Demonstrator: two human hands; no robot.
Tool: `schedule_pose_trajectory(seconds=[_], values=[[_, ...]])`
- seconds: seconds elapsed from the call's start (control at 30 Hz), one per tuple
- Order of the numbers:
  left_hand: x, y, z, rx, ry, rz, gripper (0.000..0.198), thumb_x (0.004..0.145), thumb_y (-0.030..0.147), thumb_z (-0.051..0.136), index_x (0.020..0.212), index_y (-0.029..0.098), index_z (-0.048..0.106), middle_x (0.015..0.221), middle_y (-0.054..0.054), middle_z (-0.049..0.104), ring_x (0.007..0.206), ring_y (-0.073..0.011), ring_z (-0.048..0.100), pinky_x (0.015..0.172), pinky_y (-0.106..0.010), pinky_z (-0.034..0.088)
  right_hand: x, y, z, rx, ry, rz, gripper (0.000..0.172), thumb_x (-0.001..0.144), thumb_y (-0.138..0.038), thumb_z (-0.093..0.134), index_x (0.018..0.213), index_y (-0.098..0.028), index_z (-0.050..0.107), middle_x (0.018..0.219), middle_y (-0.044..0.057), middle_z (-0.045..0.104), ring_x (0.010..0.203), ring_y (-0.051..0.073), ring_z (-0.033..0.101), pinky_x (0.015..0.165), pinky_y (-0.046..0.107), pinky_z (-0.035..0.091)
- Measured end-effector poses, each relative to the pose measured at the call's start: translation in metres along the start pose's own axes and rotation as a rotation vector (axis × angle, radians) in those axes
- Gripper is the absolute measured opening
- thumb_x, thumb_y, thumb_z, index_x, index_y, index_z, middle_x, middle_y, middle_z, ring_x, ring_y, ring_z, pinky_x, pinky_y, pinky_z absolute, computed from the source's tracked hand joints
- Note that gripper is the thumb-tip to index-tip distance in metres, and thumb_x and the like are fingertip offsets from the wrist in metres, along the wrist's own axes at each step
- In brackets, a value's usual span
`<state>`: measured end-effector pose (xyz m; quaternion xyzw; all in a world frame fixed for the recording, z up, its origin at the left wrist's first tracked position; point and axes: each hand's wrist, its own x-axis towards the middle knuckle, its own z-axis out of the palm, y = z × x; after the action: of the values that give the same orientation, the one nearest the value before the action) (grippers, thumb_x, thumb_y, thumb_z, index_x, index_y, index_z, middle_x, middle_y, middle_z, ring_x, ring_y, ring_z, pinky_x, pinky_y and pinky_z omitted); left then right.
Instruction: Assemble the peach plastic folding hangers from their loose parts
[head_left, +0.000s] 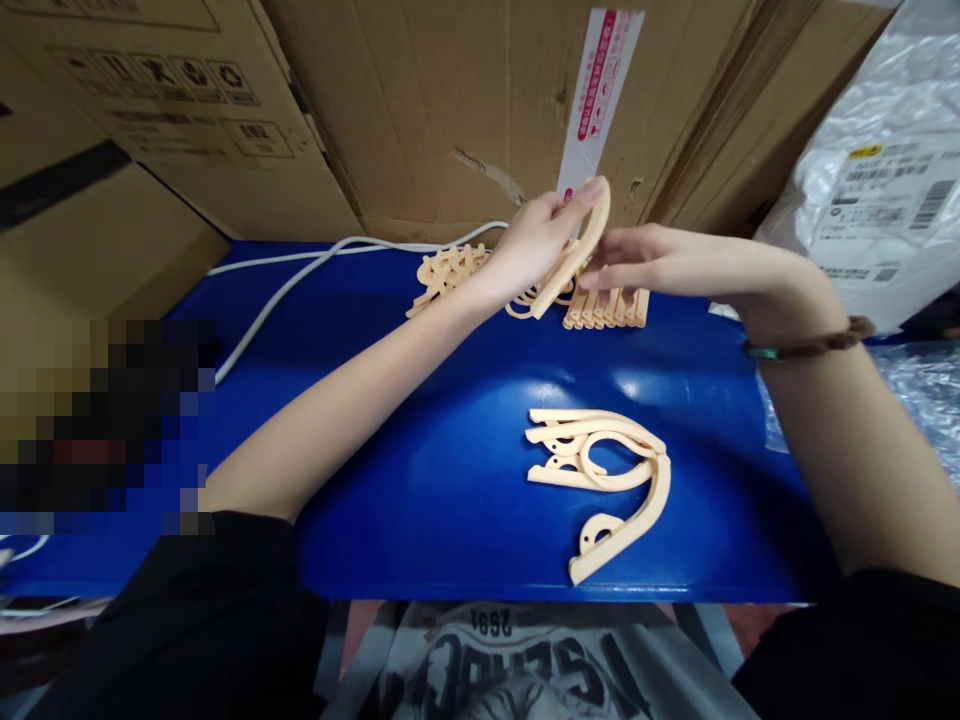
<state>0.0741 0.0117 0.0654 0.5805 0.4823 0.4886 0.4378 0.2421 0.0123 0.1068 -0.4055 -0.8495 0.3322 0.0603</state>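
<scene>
My left hand [534,238] is closed on a curved beige hanger arm [598,222], raised at a slant over the back of the table. Just to its right my right hand [656,262] has its fingers loosely apart, close to the held piece and above a neat row of hanger arms [626,312]. Its fingertips are partly hidden, and I cannot tell whether they touch the row. Behind the held piece lie beige curved parts [519,306]. A pile of small beige hooked parts [452,265] sits left of them. Nearer to me, several curved hanger arms [655,500] lie loosely together.
The blue tabletop [420,450] ends close to my body. Large cardboard boxes [450,90] wall off the back and left. A white cable [289,262] curves over the left side. Plastic-wrapped parcels [877,200] crowd the right. A blurred dark object [105,430] is at far left.
</scene>
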Motion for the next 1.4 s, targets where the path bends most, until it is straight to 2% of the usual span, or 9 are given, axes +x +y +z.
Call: schedule_pose_trajectory(seconds=[0.1, 0.27, 0.47, 0.77, 0.93, 1.03, 1.13, 1.23, 1.4], values=[[-0.007, 0.007, -0.013, 0.042, 0.031, 0.051, 0.041, 0.103, 0.035, 0.049, 0.065, 0.02, 0.042, 0.062, 0.002, 0.039, 0.062, -0.01, 0.047, 0.059, -0.021, 0.035, -0.003, -0.016, 0.006, 0.155, 0.215, -0.031, 0.028, 0.098, -0.041, 0.053, 0.091, -0.019, 0.069, 0.083, 0.003, 0.069, 0.072, 0.015, 0.062, 0.062, 0.027, 0.046], [-0.018, 0.023, -0.037, 0.034, 0.031, 0.128, 0.043, 0.105, 0.026, 0.045, 0.063, 0.019, 0.036, 0.062, 0.003, 0.039, 0.053, -0.004, 0.035, 0.054, -0.02, 0.028, -0.001, -0.023, 0.007, -0.196, 0.645, 0.004, 0.022, 0.096, -0.032, 0.054, 0.085, -0.018, 0.068, 0.076, 0.004, 0.066, 0.068, 0.014, 0.053, 0.064, 0.03, 0.039], [-0.026, 0.02, -0.042, 0.205, -0.05, 0.228, 0.04, 0.106, 0.026, 0.037, 0.067, 0.021, 0.047, 0.067, -0.002, 0.052, 0.065, -0.0121, 0.051, 0.062, -0.027, 0.036, 0.005, -0.011, 0.011, -0.667, 0.719, -0.008, 0.033, 0.102, -0.037, 0.038, 0.103, -0.021, 0.066, 0.087, 0.01, 0.069, 0.076, 0.026, 0.061, 0.069, 0.038, 0.041], [-0.014, -0.017, -0.036, 0.506, 0.085, 0.355, 0.031, 0.106, 0.036, 0.038, 0.082, 0.023, 0.054, 0.076, -0.002, 0.059, 0.084, -0.0187, 0.058, 0.08, -0.028, 0.037, 0.007, -0.011, 0.013, 0.548, 0.551, -0.152, 0.025, 0.097, -0.021, 0.043, 0.083, -0.018, 0.063, 0.056, -0.004, 0.046, 0.044, 0.01, 0.035, 0.046, 0.026, 0.025], [0.006, -0.045, -0.036, 0.745, -0.111, 0.171, 0.039, 0.1, 0.031, 0.043, 0.064, 0.02, 0.052, 0.064, -0.003, 0.055, 0.066, -0.0186, 0.056, 0.07, -0.032, 0.04, 0.011, -0.005, 0.007, 0.619, 0.667, -0.183, 0.023, 0.09, -0.022, 0.046, 0.094, -0.018, 0.068, 0.06, 0.0, 0.058, 0.044, 0.012, 0.038, 0.041, 0.027, 0.02], [0.004, -0.048, -0.035, 0.84, 0.008, 0.143, 0.02, 0.092, 0.034, 0.06, 0.08, 0.018, 0.064, 0.075, -0.006, 0.065, 0.08, -0.0227, 0.063, 0.079, -0.034, 0.044, 0.018, -0.001, 0.006, 0.724, 0.757, -0.186, 0.014, 0.082, -0.02, 0.05, 0.088, -0.021, 0.062, 0.059, 0.0, 0.061, 0.046, 0.014, 0.045, 0.039, 0.025, 0.027], [-0.003, -0.037, -0.035, 0.651, 0.052, 0.139, 0.028, 0.098, 0.04, 0.053, 0.095, 0.016, 0.067, 0.097, -0.01, 0.072, 0.097, -0.0235, 0.065, 0.089, -0.034, 0.047, 0.025, 0.002, 0.004, 0.797, 0.876, -0.231, 0.008, 0.08, -0.016, 0.05, 0.083, -0.019, 0.056, 0.065, 0.0, 0.06, 0.047, 0.011, 0.048, 0.039, 0.023, 0.036], [-0.012, -0.021, -0.035, 0.182, -0.226, -0.023, 0.049, 0.106, 0.045, 0.034, 0.09, 0.015, 0.068, 0.097, -0.009, 0.073, 0.09, -0.0182, 0.068, 0.082, -0.029, 0.051, 0.025, 0.005, 0.002, 0.769, 1.033, -0.301, 0.011, 0.079, -0.013, 0.049, 0.085, -0.022, 0.048, 0.071, -0.003, 0.058, 0.052, 0.011, 0.053, 0.043, 0.023, 0.043], [-0.024, -0.006, -0.038, -0.333, -0.2, -0.178, 0.027, 0.104, 0.019, 0.046, 0.082, 0.012, 0.061, 0.081, -0.004, 0.068, 0.068, -0.008, 0.064, 0.06, -0.019, 0.048, 0.008, 0.01, 0.0, 0.206, 1.049, -0.249, 0.016, 0.081, -0.018, 0.061, 0.088, -0.026, 0.049, 0.088, 0.002, 0.061, 0.078, 0.015, 0.061, 0.068, 0.029, 0.052]])
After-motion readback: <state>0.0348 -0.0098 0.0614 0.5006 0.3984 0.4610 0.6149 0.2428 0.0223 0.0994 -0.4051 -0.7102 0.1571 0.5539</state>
